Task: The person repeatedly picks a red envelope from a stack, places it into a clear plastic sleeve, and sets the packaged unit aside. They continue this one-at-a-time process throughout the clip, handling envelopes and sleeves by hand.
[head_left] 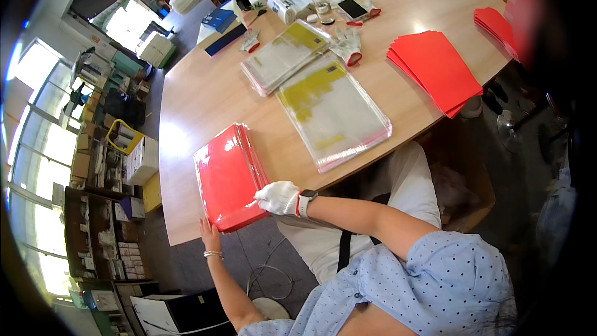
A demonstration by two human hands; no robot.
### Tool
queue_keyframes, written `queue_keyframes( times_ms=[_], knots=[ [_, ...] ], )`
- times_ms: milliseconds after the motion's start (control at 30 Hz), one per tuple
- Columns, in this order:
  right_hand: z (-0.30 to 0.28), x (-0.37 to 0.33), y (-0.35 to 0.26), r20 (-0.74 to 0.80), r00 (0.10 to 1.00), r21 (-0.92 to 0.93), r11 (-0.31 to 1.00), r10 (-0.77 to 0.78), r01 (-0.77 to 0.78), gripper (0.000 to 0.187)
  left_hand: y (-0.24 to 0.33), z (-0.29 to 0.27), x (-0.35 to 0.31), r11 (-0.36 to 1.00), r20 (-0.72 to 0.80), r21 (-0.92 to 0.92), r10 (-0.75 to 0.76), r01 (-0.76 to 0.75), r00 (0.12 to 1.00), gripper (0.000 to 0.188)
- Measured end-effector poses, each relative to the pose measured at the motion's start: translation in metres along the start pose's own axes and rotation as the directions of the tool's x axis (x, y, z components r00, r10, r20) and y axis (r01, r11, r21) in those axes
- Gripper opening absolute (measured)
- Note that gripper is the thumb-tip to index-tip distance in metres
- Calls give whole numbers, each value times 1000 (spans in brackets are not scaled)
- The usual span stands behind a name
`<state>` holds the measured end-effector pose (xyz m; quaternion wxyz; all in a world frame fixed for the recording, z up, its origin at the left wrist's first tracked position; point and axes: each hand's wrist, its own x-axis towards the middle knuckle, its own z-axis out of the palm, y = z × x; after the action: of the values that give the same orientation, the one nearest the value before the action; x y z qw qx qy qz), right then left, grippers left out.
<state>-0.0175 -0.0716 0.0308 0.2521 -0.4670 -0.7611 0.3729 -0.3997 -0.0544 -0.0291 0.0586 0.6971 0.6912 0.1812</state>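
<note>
A stack of red sheets in clear, shiny plastic sleeves (227,177) lies at the near left of the table. My left hand (210,234), bare and with a bracelet at the wrist, rests its outstretched fingers against the stack's near left corner. On the stack's near right edge is my right hand (278,198) in a white knit glove. Its fingers are curled in; whatever is between them is hidden. To the right lie two piles of empty clear plastic sleeves, a nearer one (348,121) and a farther one (280,62), with yellow-green printing.
A fanned pile of red sheets (435,71) lies at the table's right, more red sheets (495,28) beyond. White gloves (347,45), a phone (352,9), a glass jar (321,5) and a blue box (219,20) stand farther back. The table's edge (186,240) is close to my left hand.
</note>
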Motion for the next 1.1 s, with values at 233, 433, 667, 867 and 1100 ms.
queue_keyframes(
  times_ms=[233,433,667,867,1100],
  knots=[
    [-7,-4,2,-14,999,-57,998,30,-31,23,155,20,26,951,48,199,232,-237,971,55],
    [-80,-117,102,-431,902,62,996,-24,56,19,177,29,26,952,215,281,63,-123,975,51],
    [-251,-296,174,-709,706,-607,522,-13,-600,40,160,30,18,949,-290,73,314,-307,904,47],
    [-292,-333,218,-691,710,-414,733,132,-540,23,270,20,-9,668,-568,-372,385,-644,728,19],
    [-278,-338,176,-711,698,-590,611,-85,-527,9,419,100,-9,586,-19,-525,717,-617,697,38]
  ],
)
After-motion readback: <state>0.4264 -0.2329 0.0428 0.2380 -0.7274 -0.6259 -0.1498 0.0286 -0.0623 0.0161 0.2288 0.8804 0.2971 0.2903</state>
